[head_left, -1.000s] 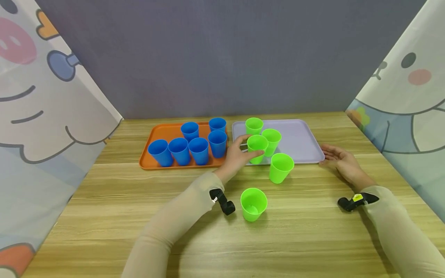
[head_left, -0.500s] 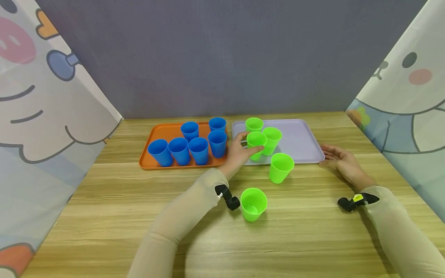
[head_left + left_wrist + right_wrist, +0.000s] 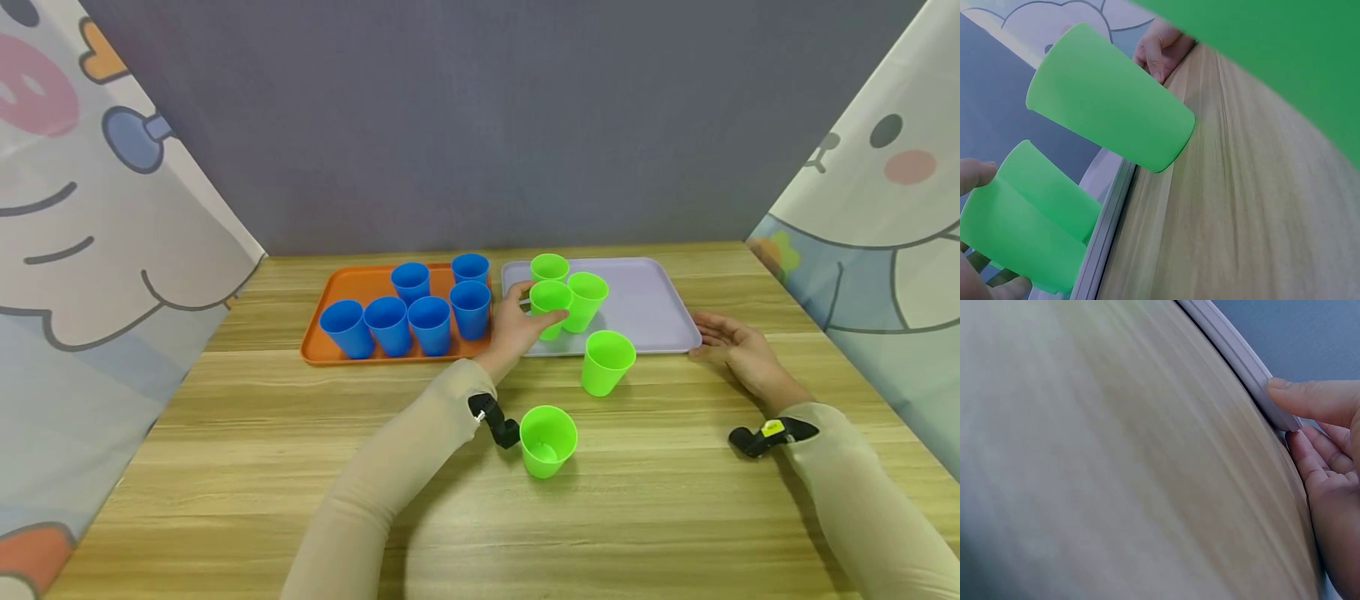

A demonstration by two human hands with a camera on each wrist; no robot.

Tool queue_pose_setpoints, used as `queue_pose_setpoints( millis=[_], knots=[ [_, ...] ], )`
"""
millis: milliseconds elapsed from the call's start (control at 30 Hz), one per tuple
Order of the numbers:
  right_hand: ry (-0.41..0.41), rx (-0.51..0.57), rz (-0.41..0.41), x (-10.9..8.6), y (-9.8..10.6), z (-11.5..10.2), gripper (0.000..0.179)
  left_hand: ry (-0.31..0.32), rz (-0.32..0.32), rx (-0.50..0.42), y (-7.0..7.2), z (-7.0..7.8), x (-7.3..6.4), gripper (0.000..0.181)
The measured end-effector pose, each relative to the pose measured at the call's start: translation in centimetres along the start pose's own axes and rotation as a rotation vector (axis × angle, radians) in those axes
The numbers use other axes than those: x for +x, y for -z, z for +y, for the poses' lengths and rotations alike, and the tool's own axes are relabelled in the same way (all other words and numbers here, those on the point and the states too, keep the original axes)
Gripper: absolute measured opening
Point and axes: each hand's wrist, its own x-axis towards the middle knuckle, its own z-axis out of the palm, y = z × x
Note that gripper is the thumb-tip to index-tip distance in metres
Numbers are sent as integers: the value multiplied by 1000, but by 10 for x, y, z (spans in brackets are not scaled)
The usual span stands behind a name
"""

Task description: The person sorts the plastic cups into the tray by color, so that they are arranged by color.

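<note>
My left hand [image 3: 516, 333] grips a green plastic cup [image 3: 550, 310] at the front left of the lilac tray [image 3: 641, 304], thumb on one side and fingers on the other. Behind it and to its right, against it or nearly so, two more green cups stand on the tray, a right one [image 3: 589, 302] and a back one [image 3: 549, 267]. In the left wrist view, the held cup [image 3: 1016, 231] overlaps a neighbouring cup [image 3: 1054, 187]. At the tray's front right corner, my right hand [image 3: 742, 354] holds the edge, its thumb [image 3: 1310, 400] on the tray wall and fingers around the corner.
Two green cups stand on the wooden table, one close to the tray [image 3: 606, 367] and one nearer me [image 3: 547, 446], beside the left wrist camera. To the left, an orange tray [image 3: 360, 283] bears several blue cups [image 3: 431, 329]. A grey wall rises behind.
My left hand has moved the gripped green cup slightly back on the lilac tray, toward the other two. The right cup has shifted back a little. My right hand has stayed at the corner.
</note>
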Motion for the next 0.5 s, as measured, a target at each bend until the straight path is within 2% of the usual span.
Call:
queue_pose_setpoints(
  millis=[500],
  knots=[
    [-15, -27, 13, -1, 1, 0, 56, -12, 63, 9, -2, -2, 8, 71]
  ],
)
